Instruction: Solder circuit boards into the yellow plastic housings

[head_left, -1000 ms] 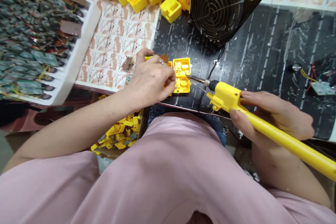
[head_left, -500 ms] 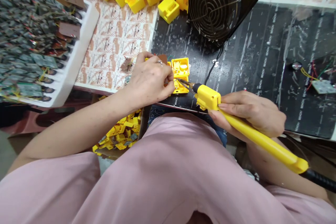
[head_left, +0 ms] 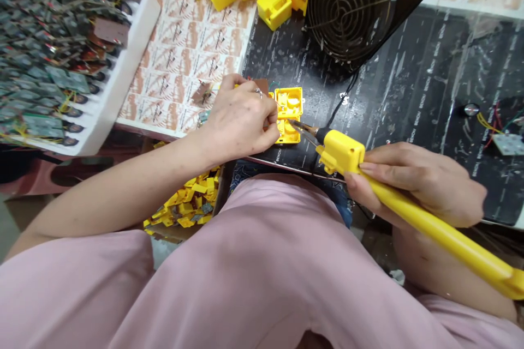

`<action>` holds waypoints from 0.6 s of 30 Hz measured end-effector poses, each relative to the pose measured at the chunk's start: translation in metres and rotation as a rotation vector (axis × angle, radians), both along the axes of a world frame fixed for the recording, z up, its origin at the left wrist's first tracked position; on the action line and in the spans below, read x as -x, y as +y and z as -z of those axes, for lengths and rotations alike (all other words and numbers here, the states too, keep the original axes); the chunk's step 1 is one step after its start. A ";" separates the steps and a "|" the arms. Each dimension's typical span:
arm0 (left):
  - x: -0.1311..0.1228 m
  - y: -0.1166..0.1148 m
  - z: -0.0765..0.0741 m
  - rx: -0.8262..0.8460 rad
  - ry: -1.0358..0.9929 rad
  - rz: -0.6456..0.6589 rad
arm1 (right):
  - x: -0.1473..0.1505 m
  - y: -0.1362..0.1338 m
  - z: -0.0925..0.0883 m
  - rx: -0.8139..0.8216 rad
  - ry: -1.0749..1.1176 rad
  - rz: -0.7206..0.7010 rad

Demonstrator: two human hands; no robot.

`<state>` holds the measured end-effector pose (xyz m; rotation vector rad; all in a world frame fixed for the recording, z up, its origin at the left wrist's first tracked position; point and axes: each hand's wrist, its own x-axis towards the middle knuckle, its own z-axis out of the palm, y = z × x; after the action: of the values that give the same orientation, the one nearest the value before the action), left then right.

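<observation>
My right hand [head_left: 417, 182] is wrapped round the yellow handle of a soldering iron [head_left: 341, 150]. Its metal tip points left, at the lower half of a small opened yellow plastic case [head_left: 289, 102] on the black work surface. At the case's left edge, my left hand [head_left: 245, 117] has thumb and fingers pinched together, a ring on one finger. What it pinches is hidden by the fingertips. Behind those fingers a brown circuit board [head_left: 260, 87] shows in part.
A white foam tray [head_left: 143, 27] heaped with circuit boards lies at the left. Yellow cases [head_left: 275, 6] pile up at the back beside a black fan [head_left: 347, 11]. A wired board [head_left: 510, 143] lies at the right. Below the table edge, a box holds yellow pieces [head_left: 188, 204].
The soldering iron has drawn back slightly to the right, its tip a little farther from my left fingers. My left hand keeps its pinch beside the case. The whole view has shifted slightly.
</observation>
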<state>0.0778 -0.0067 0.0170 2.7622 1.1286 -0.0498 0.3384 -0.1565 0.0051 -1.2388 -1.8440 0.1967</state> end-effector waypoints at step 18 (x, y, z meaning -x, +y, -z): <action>0.003 0.002 0.005 0.025 -0.091 -0.002 | 0.010 0.014 -0.008 -0.141 0.048 -0.075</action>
<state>0.0748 -0.0042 0.0122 2.7114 1.1009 0.0607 0.3282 -0.1425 0.0128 -1.0605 -1.8319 0.1343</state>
